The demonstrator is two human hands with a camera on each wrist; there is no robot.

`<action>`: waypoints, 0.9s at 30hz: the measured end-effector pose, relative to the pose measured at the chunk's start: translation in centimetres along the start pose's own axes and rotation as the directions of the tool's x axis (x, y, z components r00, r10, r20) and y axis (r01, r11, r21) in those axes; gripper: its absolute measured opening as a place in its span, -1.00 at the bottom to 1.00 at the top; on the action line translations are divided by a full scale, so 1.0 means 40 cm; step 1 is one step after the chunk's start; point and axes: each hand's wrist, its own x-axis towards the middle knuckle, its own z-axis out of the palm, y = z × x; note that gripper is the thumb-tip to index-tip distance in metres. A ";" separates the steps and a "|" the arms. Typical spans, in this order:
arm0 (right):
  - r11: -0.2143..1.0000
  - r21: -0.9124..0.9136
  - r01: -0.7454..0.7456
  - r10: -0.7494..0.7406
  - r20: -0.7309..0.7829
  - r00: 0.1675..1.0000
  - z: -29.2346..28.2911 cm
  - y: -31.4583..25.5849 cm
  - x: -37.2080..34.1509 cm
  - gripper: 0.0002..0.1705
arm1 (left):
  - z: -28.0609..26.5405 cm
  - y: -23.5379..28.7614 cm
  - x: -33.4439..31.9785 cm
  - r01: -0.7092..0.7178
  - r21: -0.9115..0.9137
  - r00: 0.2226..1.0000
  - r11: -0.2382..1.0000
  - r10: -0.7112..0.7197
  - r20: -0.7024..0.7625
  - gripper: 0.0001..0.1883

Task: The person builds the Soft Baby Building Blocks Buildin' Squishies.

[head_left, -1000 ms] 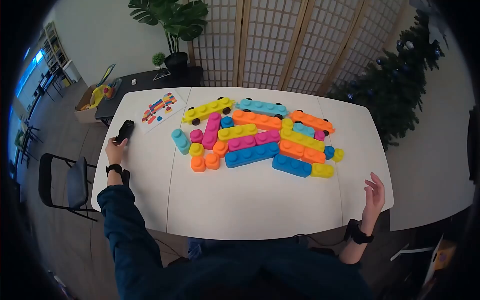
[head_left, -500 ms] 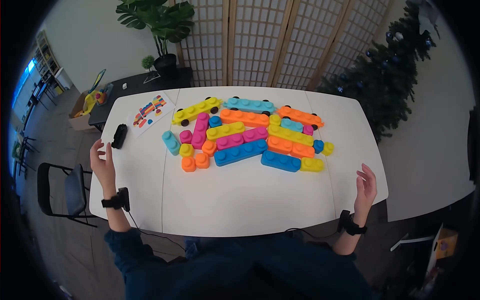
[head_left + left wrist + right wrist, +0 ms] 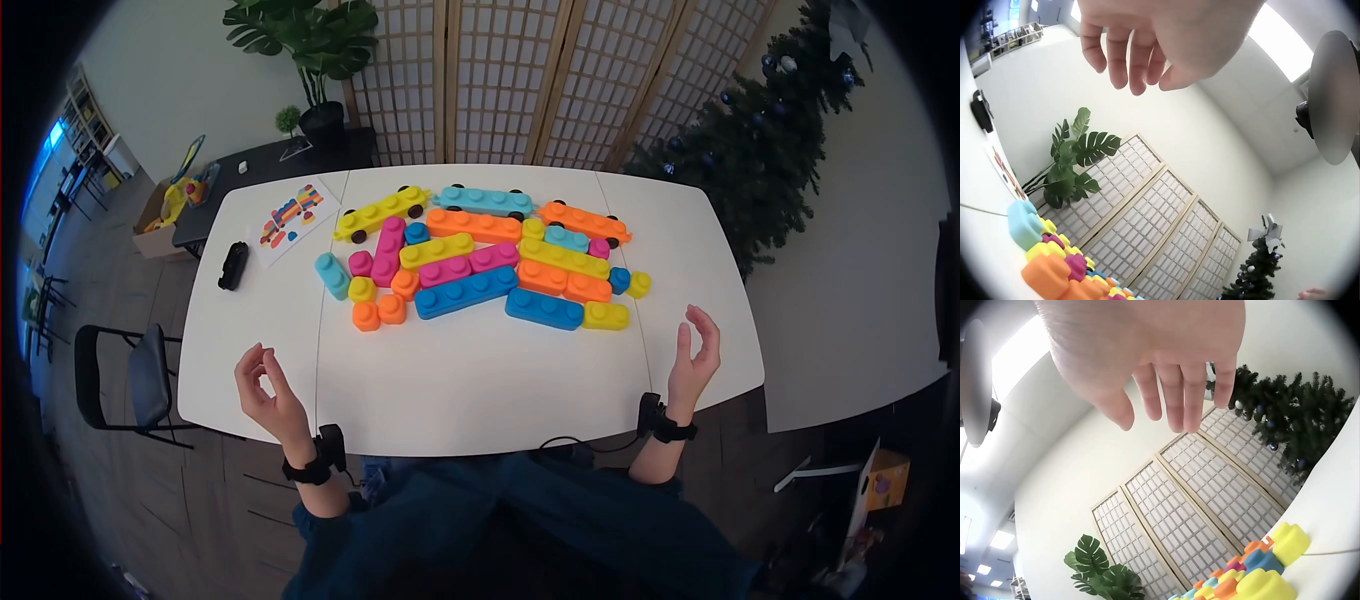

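My left hand [image 3: 275, 400] hovers over the table's front left part, its fingers loosely bent and holding nothing. At the front right, my right hand [image 3: 692, 365] is raised with relaxed fingers and nothing in them. Toy building blocks lie between and beyond the hands. Nearest the left hand are small orange blocks [image 3: 366, 317] and a light blue block [image 3: 331, 277]. Nearest the right are a short yellow block [image 3: 606, 317] and a blue block [image 3: 543, 309]. Behind stand wheeled bases in yellow [image 3: 382, 214], light blue [image 3: 485, 202] and orange [image 3: 585, 223].
A black object [image 3: 232, 266] lies on the left of the white table [image 3: 480, 390], near a sheet [image 3: 293, 218] picturing coloured blocks. Beyond the table are a side table with a potted plant [image 3: 322, 122], a folding screen and a decorated tree [image 3: 745, 160]. A chair [image 3: 150, 385] stands left.
My left hand has let go of the black object and come back toward the front edge and inward. My right hand stays raised at the right. The head view has shifted slightly.
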 end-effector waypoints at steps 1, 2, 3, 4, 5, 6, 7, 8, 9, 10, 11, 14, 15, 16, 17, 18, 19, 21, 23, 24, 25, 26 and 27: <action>1.000 -0.001 -0.006 0.005 -0.038 0.999 0.004 -0.003 -0.004 -0.69 | 0.010 0.015 -0.001 -0.005 -0.004 1.000 1.000 0.005 0.006 -0.85; 1.000 -0.001 -0.013 0.012 -0.075 0.997 0.007 -0.004 -0.008 -0.70 | 0.010 0.021 -0.001 -0.003 0.000 1.000 1.000 0.003 0.006 -0.85; 1.000 -0.001 -0.015 0.015 -0.071 0.997 0.003 -0.002 -0.010 -0.70 | 0.009 0.026 0.000 -0.037 0.011 0.999 0.999 0.036 0.034 -0.84; 1.000 -0.024 0.001 -0.003 -0.082 0.997 -0.004 0.004 -0.008 -0.70 | 0.010 0.029 0.002 -0.072 0.019 0.996 0.997 0.071 0.061 -0.84; 0.999 -0.047 0.017 -0.022 -0.094 0.995 -0.014 0.010 -0.005 -0.70 | 0.006 0.026 0.005 -0.072 0.021 0.996 0.997 0.070 0.062 -0.84; 0.999 -0.047 0.015 -0.020 -0.093 0.995 -0.027 0.016 -0.004 -0.70 | -0.005 0.018 0.008 -0.088 0.055 0.994 0.995 0.085 0.070 -0.84; 0.997 -0.074 0.009 -0.016 -0.093 0.996 -0.046 0.021 -0.002 -0.70 | -0.019 0.011 0.010 -0.104 0.089 0.992 0.991 0.097 0.080 -0.84; 0.995 -0.101 0.004 -0.014 -0.093 0.996 -0.067 0.026 0.002 -0.71 | -0.032 0.004 0.010 -0.102 0.091 0.992 0.991 0.095 0.082 -0.84; 0.991 -0.129 0.014 -0.025 -0.081 0.996 -0.092 0.027 0.007 -0.71 | -0.047 -0.002 0.009 -0.094 0.109 0.994 0.990 0.087 0.067 -0.84; 0.992 -0.129 0.014 -0.024 -0.079 0.997 -0.121 0.027 0.015 -0.71 | -0.059 -0.008 0.008 -0.088 0.127 0.995 0.988 0.082 0.053 -0.83; 0.984 -0.171 0.057 -0.064 -0.040 0.997 -0.153 0.028 0.026 -0.71 | -0.068 -0.013 0.004 -0.083 0.145 0.996 0.986 0.078 0.036 -0.83; 0.943 -0.284 0.173 -0.164 0.057 0.985 -0.251 0.008 0.093 -0.69 | -0.081 -0.017 -0.004 -0.077 0.154 0.997 0.985 0.074 0.026 -0.83; 0.903 -0.353 0.245 -0.219 0.112 0.969 -0.279 -0.008 0.117 -0.68 | -0.082 -0.017 -0.004 -0.075 0.156 0.997 0.985 0.072 0.026 -0.83; 0.903 -0.353 0.246 -0.219 0.114 0.969 -0.300 -0.028 0.139 -0.68 | -0.082 -0.015 -0.003 -0.085 0.152 0.996 0.985 0.081 0.030 -0.82; 0.891 -0.326 0.317 -0.269 0.183 0.945 -0.318 -0.054 0.164 -0.65 | -0.083 -0.012 0.001 -0.094 0.148 0.995 0.984 0.090 0.034 -0.82; 0.875 -0.293 0.385 -0.319 0.250 0.914 -0.328 -0.074 0.186 -0.62 | -0.083 -0.011 0.002 -0.093 0.148 0.995 0.985 0.089 0.034 -0.82; 0.882 -0.237 0.407 -0.335 0.293 0.896 -0.330 -0.090 0.203 -0.56 | -0.082 -0.010 0.004 -0.090 0.159 0.996 0.983 0.086 0.033 -0.82; 0.882 -0.192 0.430 -0.355 0.331 0.875 -0.310 -0.132 0.214 -0.55 | -0.076 -0.008 0.002 -0.086 0.167 0.996 0.982 0.081 0.035 -0.81; 0.882 -0.148 0.447 -0.371 0.367 0.853 -0.280 -0.157 0.196 -0.54 | -0.066 -0.010 -0.002 -0.084 0.140 0.996 0.987 0.079 0.035 -0.81; 0.883 -0.151 0.444 -0.379 0.327 0.866 -0.255 -0.152 0.182 -0.55 | -0.062 -0.008 -0.002 -0.082 0.140 0.996 0.987 0.078 0.038 -0.81; 0.885 -0.154 0.440 -0.386 0.287 0.877 -0.234 -0.141 0.168 -0.57 | -0.056 -0.003 -0.002 -0.077 0.132 0.996 0.988 0.071 0.053 -0.81; 0.885 -0.154 0.440 -0.386 0.288 0.877 -0.217 -0.125 0.155 -0.57 | -0.052 0.000 -0.002 -0.073 0.124 0.996 0.990 0.065 0.067 -0.81; 0.902 -0.177 0.393 -0.357 0.203 0.912 -0.202 -0.103 0.137 -0.58 | -0.049 0.005 -0.001 -0.072 0.124 0.996 0.990 0.064 0.067 -0.81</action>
